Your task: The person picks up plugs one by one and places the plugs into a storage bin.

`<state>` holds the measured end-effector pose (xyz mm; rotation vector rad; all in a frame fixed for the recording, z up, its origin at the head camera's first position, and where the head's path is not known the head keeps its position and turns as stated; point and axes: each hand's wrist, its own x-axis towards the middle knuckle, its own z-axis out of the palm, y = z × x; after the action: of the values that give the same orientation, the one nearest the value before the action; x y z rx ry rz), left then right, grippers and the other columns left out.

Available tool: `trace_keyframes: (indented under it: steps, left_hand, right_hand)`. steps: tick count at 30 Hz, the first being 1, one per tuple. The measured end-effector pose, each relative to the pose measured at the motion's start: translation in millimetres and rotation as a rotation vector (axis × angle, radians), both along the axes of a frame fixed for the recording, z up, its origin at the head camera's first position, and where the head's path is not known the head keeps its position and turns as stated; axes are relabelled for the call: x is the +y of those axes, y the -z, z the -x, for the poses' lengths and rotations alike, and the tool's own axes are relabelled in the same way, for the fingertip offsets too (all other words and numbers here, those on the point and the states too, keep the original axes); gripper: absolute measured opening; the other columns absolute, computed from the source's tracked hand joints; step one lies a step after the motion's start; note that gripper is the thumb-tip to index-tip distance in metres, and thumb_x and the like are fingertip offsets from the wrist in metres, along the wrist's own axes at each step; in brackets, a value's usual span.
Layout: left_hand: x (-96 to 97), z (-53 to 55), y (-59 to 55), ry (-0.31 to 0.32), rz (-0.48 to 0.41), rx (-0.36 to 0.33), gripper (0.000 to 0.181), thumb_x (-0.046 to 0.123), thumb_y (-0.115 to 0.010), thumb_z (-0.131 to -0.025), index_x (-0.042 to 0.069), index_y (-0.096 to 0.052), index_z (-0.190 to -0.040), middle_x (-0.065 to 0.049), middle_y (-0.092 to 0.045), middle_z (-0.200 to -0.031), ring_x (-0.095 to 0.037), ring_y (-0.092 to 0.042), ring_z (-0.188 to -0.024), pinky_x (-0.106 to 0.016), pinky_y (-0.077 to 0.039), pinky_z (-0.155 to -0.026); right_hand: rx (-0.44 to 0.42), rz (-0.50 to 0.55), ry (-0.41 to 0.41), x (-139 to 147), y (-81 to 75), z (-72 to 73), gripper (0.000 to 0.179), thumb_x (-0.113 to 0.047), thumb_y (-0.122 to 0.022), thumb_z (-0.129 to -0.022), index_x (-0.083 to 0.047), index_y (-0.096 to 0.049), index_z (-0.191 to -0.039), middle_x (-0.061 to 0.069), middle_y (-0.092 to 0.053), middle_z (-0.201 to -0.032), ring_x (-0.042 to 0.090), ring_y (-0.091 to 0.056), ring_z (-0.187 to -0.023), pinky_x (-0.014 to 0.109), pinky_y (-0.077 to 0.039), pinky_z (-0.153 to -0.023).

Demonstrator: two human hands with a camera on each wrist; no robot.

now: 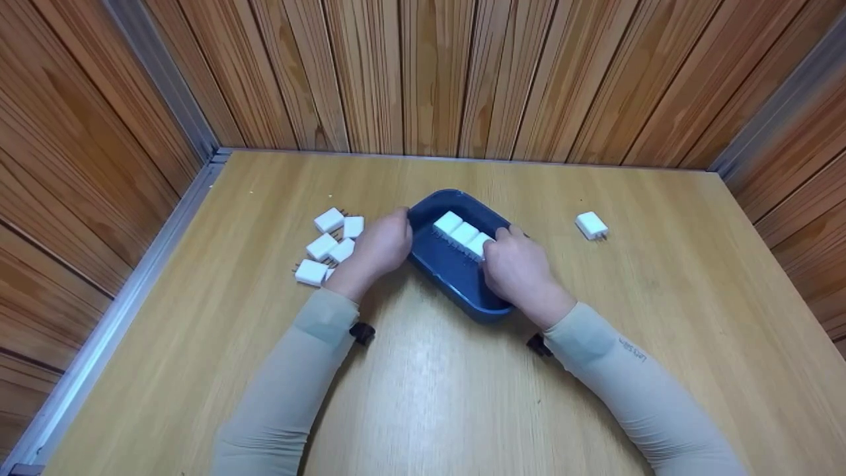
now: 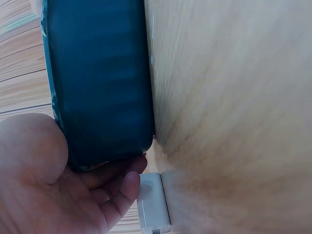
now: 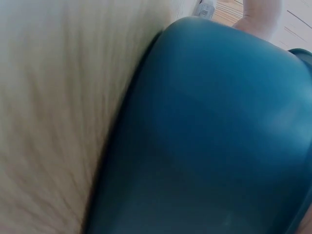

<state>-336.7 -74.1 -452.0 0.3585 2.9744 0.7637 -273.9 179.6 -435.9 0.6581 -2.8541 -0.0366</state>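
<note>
A dark blue tray (image 1: pixel 436 271) sits at a slant on the table, with a row of 3 white charger plugs (image 1: pixel 448 223) inside, their prongs pointing toward the tray's lower left. My left hand (image 1: pixel 380 248) grips the tray's left end; in the left wrist view, its thumb and curled fingers (image 2: pixel 127 187) meet around the tray's edge. Reaching over the right wall, my right hand (image 1: pixel 522 274) has its fingers curled at the nearest charger plug (image 1: pixel 477 246) in the row and appears to pinch it. The fingertips are hidden. The right wrist view shows mostly the tray's outer wall (image 3: pixel 209 126).
Several loose white charger plugs (image 1: pixel 322 246) lie in a cluster left of the tray, close by my left wrist. A single charger plug (image 1: pixel 591 226) lies apart on the right of the wooden table (image 1: pixel 423 410). Wood-panelled walls (image 1: pixel 436 79) border the back and sides.
</note>
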Motion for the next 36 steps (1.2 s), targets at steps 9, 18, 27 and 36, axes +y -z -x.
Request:
trace_keyframes:
  steps: [9, 18, 27, 36]
  left_hand:
    - [2.0, -5.4, -7.5, -0.007, -0.031, -0.047, 0.051, 0.021, -0.036, -0.12, -0.006, -0.048, -0.161, -0.028, -0.062, -0.153, -0.04, -0.062, -0.142, -0.054, -0.05, -0.119]
    - [0.8, 0.9, 1.8, 0.006, -0.008, 0.0, 0.05, 0.021, -0.038, -0.117, -0.005, -0.051, -0.158, -0.028, -0.067, -0.147, -0.042, -0.067, -0.135, -0.056, -0.054, -0.113]
    - [-3.3, 18.9, 23.3, 0.003, -0.004, -0.012, 0.054, 0.026, -0.037, -0.118, -0.002, -0.049, -0.162, -0.025, -0.065, -0.152, -0.039, -0.064, -0.139, -0.055, -0.052, -0.115]
    - [-2.0, 3.3, 4.5, 0.007, -0.013, -0.007, 0.051, 0.023, -0.037, -0.119, -0.005, -0.049, -0.16, -0.027, -0.063, -0.153, -0.04, -0.063, -0.141, -0.053, -0.051, -0.118]
  right_hand:
    - [-0.039, -0.008, 0.028, -0.8, -2.0, -0.5, 0.028, -0.021, -0.074, -0.104, 0.007, -0.078, -0.108, 0.027, -0.07, -0.103, 0.037, -0.066, -0.092, 0.054, -0.067, -0.077]
    - [-0.006, 0.006, 0.018, -0.7, 0.1, 0.2, 0.025, -0.017, -0.074, -0.103, 0.008, -0.077, -0.104, 0.026, -0.069, -0.1, 0.037, -0.066, -0.089, 0.052, -0.066, -0.076]
    - [-0.038, 0.014, 0.024, -1.4, -0.8, 1.8, 0.024, -0.014, -0.068, -0.107, 0.007, -0.078, -0.106, 0.024, -0.07, -0.098, 0.035, -0.065, -0.086, 0.05, -0.066, -0.076]
    - [-0.07, 0.176, 0.012, 4.4, -12.3, 5.8, 0.026, -0.02, -0.074, -0.107, 0.004, -0.079, -0.112, 0.02, -0.073, -0.097, 0.033, -0.064, -0.085, 0.047, -0.062, -0.074]
